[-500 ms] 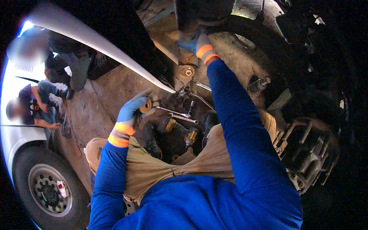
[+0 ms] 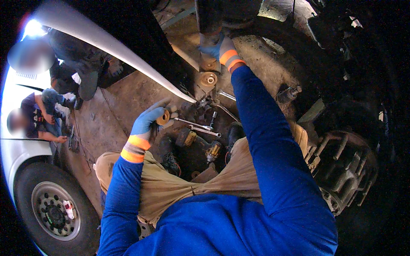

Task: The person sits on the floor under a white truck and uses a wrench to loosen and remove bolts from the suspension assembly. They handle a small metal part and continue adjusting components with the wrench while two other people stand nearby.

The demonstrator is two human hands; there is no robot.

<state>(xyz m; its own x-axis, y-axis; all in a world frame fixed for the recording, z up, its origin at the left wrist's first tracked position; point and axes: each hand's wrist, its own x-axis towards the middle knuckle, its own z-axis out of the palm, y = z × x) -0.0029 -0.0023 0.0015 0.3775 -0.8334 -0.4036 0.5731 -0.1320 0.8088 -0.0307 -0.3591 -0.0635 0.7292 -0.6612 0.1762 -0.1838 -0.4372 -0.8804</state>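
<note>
My left hand [image 2: 147,121], in a blue and grey glove with an orange cuff, holds a tan ring-shaped bushing [image 2: 162,117] between thumb and fingers. Stretched far forward, my right hand [image 2: 218,48] wraps around the lower part of an upright dark cylinder [image 2: 209,19]; its fingertips are partly hidden. Just below that hand sits a round rusty washer-like piece [image 2: 209,79] with a hole in its middle. Between my hands lie a combination wrench [image 2: 205,131], a ratchet [image 2: 192,123] with a dark socket [image 2: 213,118], and another wrench [image 2: 226,111].
Two yellow-and-black power tools [image 2: 212,151] lie between my boots. A studded wheel hub [image 2: 344,166] stands at my right. A pale body panel edge [image 2: 141,70] slants across the left. Two people [image 2: 42,113] sit beyond it, near a large truck wheel [image 2: 55,211].
My right hand stays at the dark cylinder, which shows a little more clearly now. My left hand keeps the bushing almost in place. The far person at the left has shifted slightly.
</note>
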